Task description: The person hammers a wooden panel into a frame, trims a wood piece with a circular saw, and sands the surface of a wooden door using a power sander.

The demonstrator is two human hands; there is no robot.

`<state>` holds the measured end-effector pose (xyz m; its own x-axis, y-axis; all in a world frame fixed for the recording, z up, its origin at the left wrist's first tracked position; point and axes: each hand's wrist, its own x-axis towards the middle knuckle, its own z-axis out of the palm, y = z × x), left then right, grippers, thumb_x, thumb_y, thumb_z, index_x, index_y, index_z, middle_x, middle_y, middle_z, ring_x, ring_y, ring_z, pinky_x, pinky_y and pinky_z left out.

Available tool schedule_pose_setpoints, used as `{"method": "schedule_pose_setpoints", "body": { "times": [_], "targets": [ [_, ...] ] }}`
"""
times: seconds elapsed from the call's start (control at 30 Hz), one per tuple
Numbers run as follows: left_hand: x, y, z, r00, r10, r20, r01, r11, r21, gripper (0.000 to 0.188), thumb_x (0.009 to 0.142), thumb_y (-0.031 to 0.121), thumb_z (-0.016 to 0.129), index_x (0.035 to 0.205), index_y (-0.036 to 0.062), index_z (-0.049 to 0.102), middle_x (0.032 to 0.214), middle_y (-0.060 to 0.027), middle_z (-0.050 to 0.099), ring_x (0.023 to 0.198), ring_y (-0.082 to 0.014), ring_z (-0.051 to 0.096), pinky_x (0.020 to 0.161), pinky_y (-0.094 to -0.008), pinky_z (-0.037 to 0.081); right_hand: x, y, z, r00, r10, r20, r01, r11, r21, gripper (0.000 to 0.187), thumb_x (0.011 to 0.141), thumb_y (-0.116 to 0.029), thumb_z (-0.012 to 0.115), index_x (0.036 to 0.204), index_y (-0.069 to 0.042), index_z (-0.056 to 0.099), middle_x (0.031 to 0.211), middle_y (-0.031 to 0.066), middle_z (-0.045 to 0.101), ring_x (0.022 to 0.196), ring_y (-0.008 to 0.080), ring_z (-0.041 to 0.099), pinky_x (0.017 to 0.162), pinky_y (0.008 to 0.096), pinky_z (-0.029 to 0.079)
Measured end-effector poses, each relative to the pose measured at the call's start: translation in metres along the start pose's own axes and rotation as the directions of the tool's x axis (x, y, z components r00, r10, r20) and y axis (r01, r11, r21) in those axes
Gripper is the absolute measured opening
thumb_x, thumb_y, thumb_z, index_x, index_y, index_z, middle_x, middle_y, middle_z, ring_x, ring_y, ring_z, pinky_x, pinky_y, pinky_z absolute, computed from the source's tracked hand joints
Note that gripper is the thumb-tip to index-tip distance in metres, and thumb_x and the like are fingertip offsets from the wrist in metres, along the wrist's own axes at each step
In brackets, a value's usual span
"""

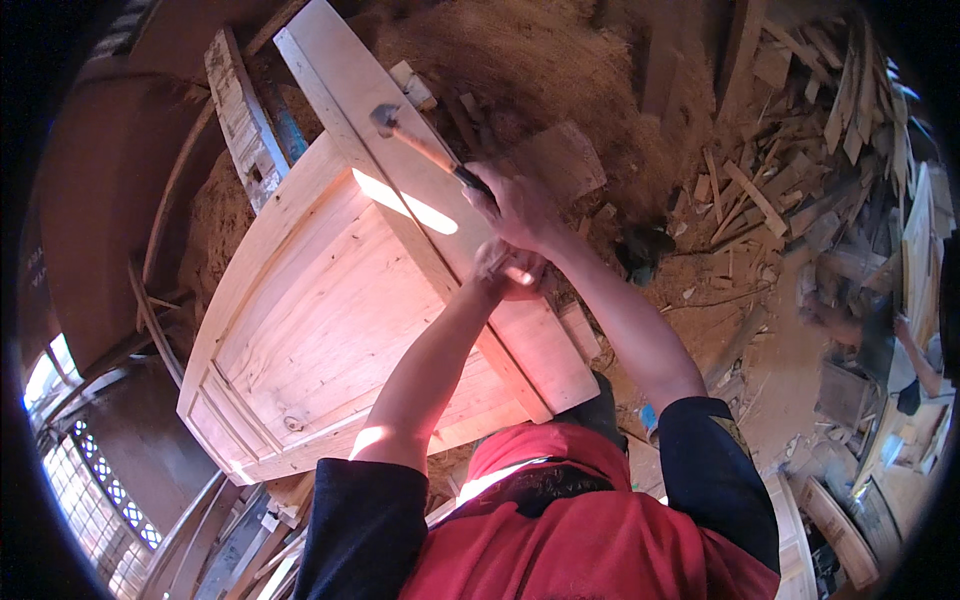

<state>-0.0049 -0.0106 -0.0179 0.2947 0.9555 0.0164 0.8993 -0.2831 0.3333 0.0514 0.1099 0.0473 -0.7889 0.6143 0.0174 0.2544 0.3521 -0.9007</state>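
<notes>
My right hand [522, 212] is closed around the dark grip of a hammer [428, 148], whose blurred metal head is over a long pale board [350, 75]. This board lies along the straight edge of a wooden panel [320, 310] with an arched frame. Just below the right hand, my left hand [510, 270] rests against the board with its fingers curled in. Whatever those fingers hold, if anything, is hidden.
A worn plank [240, 120] sticks out beyond the panel's far side. Wood offcuts [755, 200] are heaped on the sawdust-covered ground [530, 60] to the right. At the far right edge another person's arm [920, 358] shows. A brown sheet [110, 220] stands at left.
</notes>
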Motion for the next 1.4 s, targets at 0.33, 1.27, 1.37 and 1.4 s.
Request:
{"method": "schedule_pose_setpoints", "body": {
  "times": [0.33, 1.27, 1.37, 1.4],
  "targets": [
    [0.009, 0.001, -0.007, 0.965, -0.028, 0.260, 0.039, 0.998, -0.039, 0.023, 0.075, 0.033, 0.065, 0.069, 0.0116, 0.070, 0.077, -0.0111, 0.072, 0.081, -0.0305, 0.071, 0.087, -0.0425, 0.052, 0.108, 0.008, -0.003, 0.901, 0.419, 0.113, -0.346, 0.537, 0.769, 0.020, 0.108, -0.027, 0.052, 0.102, -0.008, 0.052, 0.069, 0.0000, 0.053, 0.047, 0.0095, 0.052, 0.039, 0.0314, 0.049],
    [0.010, 0.007, -0.006, 0.898, -0.113, 0.424, 0.030, 0.980, 0.196, 0.044, 0.087, 0.057, 0.056, 0.080, 0.0164, 0.072, 0.084, -0.0107, 0.072, 0.091, -0.0302, 0.071, 0.108, -0.0469, 0.045, -0.036, 0.045, -0.049, 0.907, 0.419, -0.049, -0.289, 0.702, 0.651, 0.020, 0.106, -0.025, 0.058, 0.098, -0.008, 0.054, 0.069, -0.0008, 0.053, 0.043, 0.0072, 0.049, 0.038, 0.0256, 0.045],
    [0.021, 0.016, -0.031, 0.870, -0.131, 0.475, 0.074, 0.988, 0.138, 0.046, 0.089, 0.055, 0.053, 0.086, 0.0165, 0.076, 0.092, -0.0142, 0.075, 0.099, -0.0324, 0.070, 0.106, -0.0474, 0.044, -0.103, 0.054, -0.070, 0.864, 0.492, -0.108, -0.338, 0.725, 0.601, 0.020, 0.105, -0.024, 0.060, 0.099, -0.005, 0.056, 0.066, -0.0007, 0.053, 0.044, 0.0076, 0.051, 0.039, 0.0266, 0.045],
    [0.021, 0.016, -0.034, 0.871, -0.130, 0.474, 0.071, 0.988, 0.139, 0.046, 0.089, 0.055, 0.053, 0.086, 0.0165, 0.076, 0.092, -0.0142, 0.075, 0.099, -0.0324, 0.070, 0.106, -0.0474, 0.044, -0.120, 0.053, -0.073, 0.846, 0.516, -0.132, -0.359, 0.735, 0.575, 0.022, 0.105, -0.025, 0.060, 0.102, -0.003, 0.057, 0.064, 0.0002, 0.054, 0.045, 0.0087, 0.053, 0.039, 0.0279, 0.045]
  ]
}}
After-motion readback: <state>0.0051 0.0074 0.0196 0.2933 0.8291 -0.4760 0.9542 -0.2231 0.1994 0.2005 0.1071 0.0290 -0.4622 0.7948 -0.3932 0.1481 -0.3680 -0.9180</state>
